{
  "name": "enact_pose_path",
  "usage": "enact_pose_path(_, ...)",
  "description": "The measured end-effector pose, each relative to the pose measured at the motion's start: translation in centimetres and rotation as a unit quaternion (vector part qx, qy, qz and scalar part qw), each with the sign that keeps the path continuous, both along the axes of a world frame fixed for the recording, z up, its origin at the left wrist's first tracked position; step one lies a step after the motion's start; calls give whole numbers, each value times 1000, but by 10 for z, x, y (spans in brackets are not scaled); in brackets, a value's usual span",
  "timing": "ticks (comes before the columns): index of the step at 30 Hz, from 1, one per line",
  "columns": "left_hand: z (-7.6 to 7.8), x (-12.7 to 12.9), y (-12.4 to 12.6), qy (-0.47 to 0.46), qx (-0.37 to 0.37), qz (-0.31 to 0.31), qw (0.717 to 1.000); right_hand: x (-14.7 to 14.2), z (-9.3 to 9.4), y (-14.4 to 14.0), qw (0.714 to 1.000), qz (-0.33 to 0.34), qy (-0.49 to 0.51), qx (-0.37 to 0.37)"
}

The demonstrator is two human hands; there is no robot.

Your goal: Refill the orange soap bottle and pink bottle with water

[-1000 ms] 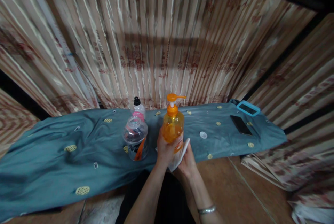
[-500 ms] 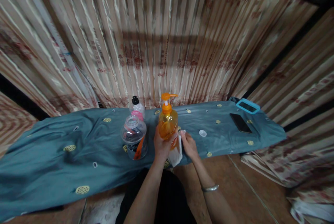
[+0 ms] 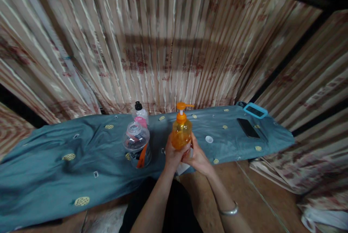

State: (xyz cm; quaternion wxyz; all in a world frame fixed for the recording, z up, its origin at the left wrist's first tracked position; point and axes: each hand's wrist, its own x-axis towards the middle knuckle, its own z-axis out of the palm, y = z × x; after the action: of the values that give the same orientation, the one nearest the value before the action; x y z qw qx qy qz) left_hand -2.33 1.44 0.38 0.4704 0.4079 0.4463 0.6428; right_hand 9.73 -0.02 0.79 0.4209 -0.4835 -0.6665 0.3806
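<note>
An orange pump bottle (image 3: 181, 133) of clear amber plastic stands upright between my hands, its nozzle pointing right. My left hand (image 3: 174, 156) is wrapped around its lower left side. On the lower right side, my right hand (image 3: 199, 158) is closed against the bottle with a white tissue (image 3: 183, 168) in it; part of the tissue hangs below the fingers. The bottle's base is hidden by both hands. To the left stand a clear open-mouthed jar (image 3: 136, 142) with an orange and black label, and a clear bottle (image 3: 140, 117) with a black cap and pink label.
A small white round lid (image 3: 209, 139) lies right of my hands on the teal cloth (image 3: 103, 146). Farther right are a black phone (image 3: 248, 128) and a blue-framed device (image 3: 255, 110). A pleated patterned curtain (image 3: 163, 44) hangs behind the cloth-covered surface.
The pump bottle has shifted slightly right and down in my left hand. My right hand has moved in from beside it and now presses against its lower side, with the tissue mostly covered.
</note>
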Motion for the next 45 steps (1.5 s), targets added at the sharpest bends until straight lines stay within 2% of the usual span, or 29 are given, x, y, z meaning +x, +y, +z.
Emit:
enact_pose_path(8, -4, 6, -2, 72, 26, -39, 996, -12, -3, 0, 987, -150, -56, -30)
enact_pose_path(12, -2, 8, -1, 129, 36, -72, 988, -7, -4, 2, 979, -191, -66, -30)
enact_pose_path(16, -3, 13, 0, 153, 35, -71, 985, 3, -5, 12, 979, -194, -61, -19)
enact_pose_path(22, -23, 27, -8, 67, -68, -74, 993, 25, -7, 53, 978, -205, -49, -6)
enact_pose_path(29, -45, 44, -13, 28, -130, -80, 988, 63, -13, 113, 952, -291, -94, -8)
enact_pose_path(37, -44, 45, -18, 37, -122, -103, 986, 97, -24, 174, 944, -311, -105, 21)
enact_pose_path(45, -48, 46, -22, 74, -112, -103, 986, 114, -40, 202, 946, -305, -98, 55)
